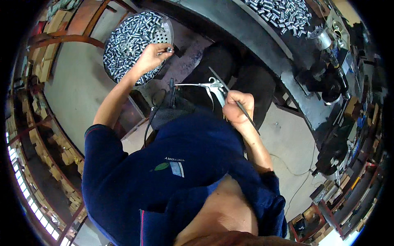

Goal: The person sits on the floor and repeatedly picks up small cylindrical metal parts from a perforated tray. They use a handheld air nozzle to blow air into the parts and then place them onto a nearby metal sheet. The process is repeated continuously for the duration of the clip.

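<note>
At the upper left, my left hand [152,56] is over the rim of a round perforated metal basin [167,35], its fingers pinched on a small metal sleeve [169,49]. Many similar shiny metal sleeves [127,43] fill the basin. In front of my lap, my right hand [239,107] is closed around the grip of a silver air blow gun [215,87] and also around a thin dark rod [219,78], which looks like a file. The gun's nozzle points left, toward the basin's side. My palm and fingers hide the lower part of the grip.
A dark workbench [262,45] runs along the upper right, with a heap of metal sleeves [283,15] on top. Machine parts [328,78] stand at its right end. Shelves with cardboard boxes [53,24] line the left. A cable [148,127] hangs beside my lap.
</note>
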Demonstrator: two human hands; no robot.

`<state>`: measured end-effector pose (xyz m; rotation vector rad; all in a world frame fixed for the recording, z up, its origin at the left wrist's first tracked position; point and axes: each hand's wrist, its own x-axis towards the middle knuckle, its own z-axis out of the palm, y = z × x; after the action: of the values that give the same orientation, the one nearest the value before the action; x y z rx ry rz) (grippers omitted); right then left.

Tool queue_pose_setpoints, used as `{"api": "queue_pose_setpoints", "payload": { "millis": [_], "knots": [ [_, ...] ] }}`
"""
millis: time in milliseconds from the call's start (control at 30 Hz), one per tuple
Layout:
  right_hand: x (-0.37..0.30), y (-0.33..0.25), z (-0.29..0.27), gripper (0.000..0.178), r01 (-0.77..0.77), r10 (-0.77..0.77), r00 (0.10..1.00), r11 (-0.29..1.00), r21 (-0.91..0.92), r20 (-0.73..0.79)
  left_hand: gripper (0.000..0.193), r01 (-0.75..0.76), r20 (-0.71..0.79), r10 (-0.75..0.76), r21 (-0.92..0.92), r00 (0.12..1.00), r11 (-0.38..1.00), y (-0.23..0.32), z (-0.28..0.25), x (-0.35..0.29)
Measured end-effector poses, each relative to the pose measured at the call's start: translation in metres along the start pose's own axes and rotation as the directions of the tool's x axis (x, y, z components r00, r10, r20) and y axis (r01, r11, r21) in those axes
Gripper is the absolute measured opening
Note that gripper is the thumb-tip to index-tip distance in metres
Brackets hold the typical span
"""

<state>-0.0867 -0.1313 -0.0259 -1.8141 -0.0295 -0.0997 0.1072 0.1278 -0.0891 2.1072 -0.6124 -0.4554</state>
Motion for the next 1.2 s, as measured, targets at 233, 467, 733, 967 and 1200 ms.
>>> {"api": "queue_pose_setpoints", "payload": {
  "millis": [233, 467, 733, 967, 1200],
  "knots": [
    [0.025, -0.011, 0.000, 0.026, 0.101, -0.101, 0.992, 0.995, 0.012, 0.075, 0.027, -0.100, 0.170, 0.145, -0.251, 0.975, 0.963, 0.097, 0.023, -0.012],
    [0.029, -0.009, -0.003, 0.022, 0.104, -0.109, 0.990, 0.992, 0.067, 0.092, 0.023, -0.183, 0.311, 0.252, -0.236, 0.916, 0.954, 0.129, 0.030, -0.010],
    [0.025, -0.010, -0.001, 0.020, 0.133, -0.130, 0.985, 0.991, -0.023, 0.109, 0.021, -0.178, 0.402, 0.293, -0.299, 0.867, 0.937, 0.134, 0.029, -0.006],
    [0.023, -0.001, -0.001, 0.020, 0.150, -0.151, 0.986, 0.989, 0.014, 0.075, 0.020, 0.160, 0.414, 0.093, -0.536, 0.906, 0.829, 0.136, 0.045, -0.012],
    [0.022, 0.002, 0.003, 0.020, 0.222, -0.222, 0.975, 0.971, -0.094, 0.008, 0.020, 0.234, 0.450, 0.048, -0.549, 0.892, 0.802, 0.134, 0.051, -0.011]
  ]
}}
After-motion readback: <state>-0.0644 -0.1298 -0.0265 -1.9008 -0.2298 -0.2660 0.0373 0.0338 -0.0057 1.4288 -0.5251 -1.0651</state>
